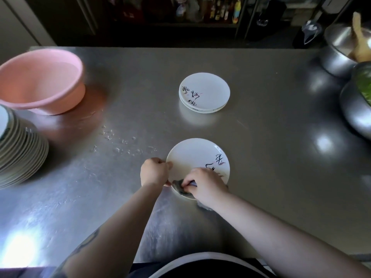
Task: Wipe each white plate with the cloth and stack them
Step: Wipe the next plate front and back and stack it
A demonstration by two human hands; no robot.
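Note:
A white plate [192,157] with black brush writing lies on the steel table in front of me. My left hand [153,172] grips its left rim, thumb on top. My right hand [204,184] holds a grey cloth [179,186] pressed on the plate's near edge; part of the cloth hangs out under my wrist. Farther back sits a small stack of white plates [206,91] with the same kind of writing, apart from both hands.
A pink plastic basin [40,81] stands at the back left. A tall stack of rimmed dishes [20,153] sits at the left edge. Metal bowls [341,53] crowd the right side. Water drops [120,145] dot the steel table [281,157] left of the plate.

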